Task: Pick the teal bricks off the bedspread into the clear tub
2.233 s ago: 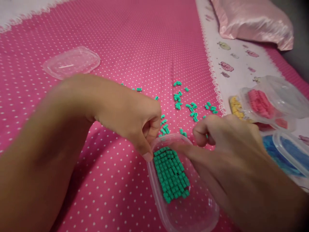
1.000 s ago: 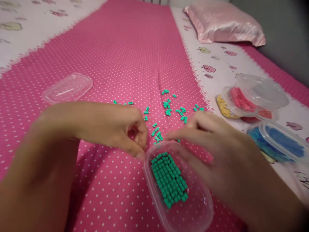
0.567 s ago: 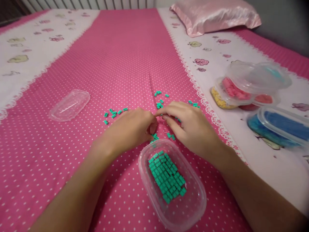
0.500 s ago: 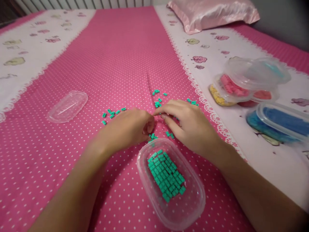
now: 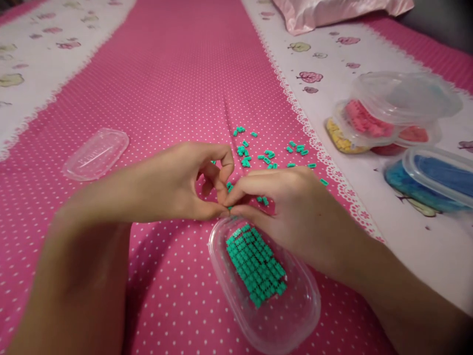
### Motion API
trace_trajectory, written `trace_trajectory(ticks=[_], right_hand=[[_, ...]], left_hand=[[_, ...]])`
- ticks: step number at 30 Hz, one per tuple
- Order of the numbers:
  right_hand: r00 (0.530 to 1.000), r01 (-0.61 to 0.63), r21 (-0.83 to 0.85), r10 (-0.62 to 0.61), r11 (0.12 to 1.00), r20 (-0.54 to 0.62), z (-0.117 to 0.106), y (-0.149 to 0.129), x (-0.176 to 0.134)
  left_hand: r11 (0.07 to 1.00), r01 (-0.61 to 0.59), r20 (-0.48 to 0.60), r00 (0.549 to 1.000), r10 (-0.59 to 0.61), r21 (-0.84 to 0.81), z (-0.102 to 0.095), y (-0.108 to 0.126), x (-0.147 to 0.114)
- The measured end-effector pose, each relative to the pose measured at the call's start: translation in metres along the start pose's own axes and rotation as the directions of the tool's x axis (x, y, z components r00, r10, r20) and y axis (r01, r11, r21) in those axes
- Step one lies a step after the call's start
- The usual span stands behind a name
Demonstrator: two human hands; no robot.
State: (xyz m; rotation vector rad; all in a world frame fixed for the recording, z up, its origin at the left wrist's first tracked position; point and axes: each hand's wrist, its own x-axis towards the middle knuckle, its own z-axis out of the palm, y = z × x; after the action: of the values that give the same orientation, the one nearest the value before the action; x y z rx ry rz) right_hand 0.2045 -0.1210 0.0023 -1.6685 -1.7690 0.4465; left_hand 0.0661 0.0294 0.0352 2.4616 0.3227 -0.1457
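Note:
My left hand point(image 5: 185, 182) and my right hand point(image 5: 284, 207) meet at the fingertips just beyond the far rim of a clear plastic container point(image 5: 295, 315). Both are closed in a pinch on a small green toy brick point(image 5: 229, 208), mostly hidden by the fingers. Inside the container lies a block of green bricks point(image 5: 254, 264) joined in neat rows. Loose green bricks point(image 5: 269, 159) are scattered on the bedspread past my right hand, and a few point(image 5: 263, 200) lie between it and the container.
A clear lid point(image 5: 96, 154) lies at the left on the pink dotted bedspread point(image 5: 177, 88). Lidded tubs of red pieces point(image 5: 367, 118), yellow pieces point(image 5: 342, 138) and blue pieces point(image 5: 443, 177) stand at the right. A pink pillow point(image 5: 332, 12) is at the back.
My hands have come together nearer the container's far rim and now pinch a green brick. My left hand has turned, its thumb and fingers showing. The view has tipped slightly downward.

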Motion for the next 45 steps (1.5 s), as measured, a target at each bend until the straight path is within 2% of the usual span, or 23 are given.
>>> trace_trajectory(ticks=[5,8,11,14,17,20,22,29,38,45], right_hand=[[0.997,-0.043,-0.088,0.037,0.995,-0.069,-0.005,-0.007,-0.003],[0.997,-0.034,-0.173,0.022,0.984,-0.076,-0.014,-0.011,-0.007],[0.996,0.081,-0.257,-0.09,0.963,-0.023,-0.022,-0.016,-0.018],[0.984,0.173,-0.351,-0.151,0.92,0.089,-0.022,-0.02,-0.034],[0.968,0.236,-0.478,-0.162,0.846,0.191,-0.014,-0.025,-0.047],[0.967,0.251,-0.549,-0.179,0.797,0.183,-0.001,-0.029,-0.048],[0.968,0.248,-0.549,-0.185,0.798,0.168,0.008,-0.03,-0.046],[0.98,0.187,-0.533,-0.12,0.825,0.157,0.022,-0.027,-0.042],[0.973,0.175,-0.48,-0.075,0.86,0.22,0.024,-0.03,-0.041],[0.976,0.171,-0.462,-0.085,0.87,0.2,0.023,-0.03,-0.042]], left_hand=[[0.999,-0.022,0.002,1.0,0.022,-0.045,0.0,0.0,-0.001],[0.997,-0.027,0.047,0.998,0.031,-0.078,-0.002,0.001,-0.004],[0.983,-0.039,0.104,0.993,0.058,-0.179,-0.001,0.002,-0.004],[0.975,-0.023,0.119,0.992,0.05,-0.22,0.002,0.0,-0.003],[0.979,0.026,0.151,0.989,0.005,-0.2,0.006,-0.003,-0.002],[0.984,0.061,0.234,0.972,-0.02,-0.169,0.008,-0.005,-0.003],[0.988,0.056,0.25,0.968,-0.019,-0.141,0.01,-0.006,-0.004],[0.998,0.042,0.198,0.98,-0.034,-0.038,0.012,-0.005,-0.002],[0.998,0.056,0.191,0.98,-0.058,0.016,0.011,-0.005,-0.001],[0.998,0.061,0.203,0.977,-0.066,0.031,0.011,-0.006,-0.003]])
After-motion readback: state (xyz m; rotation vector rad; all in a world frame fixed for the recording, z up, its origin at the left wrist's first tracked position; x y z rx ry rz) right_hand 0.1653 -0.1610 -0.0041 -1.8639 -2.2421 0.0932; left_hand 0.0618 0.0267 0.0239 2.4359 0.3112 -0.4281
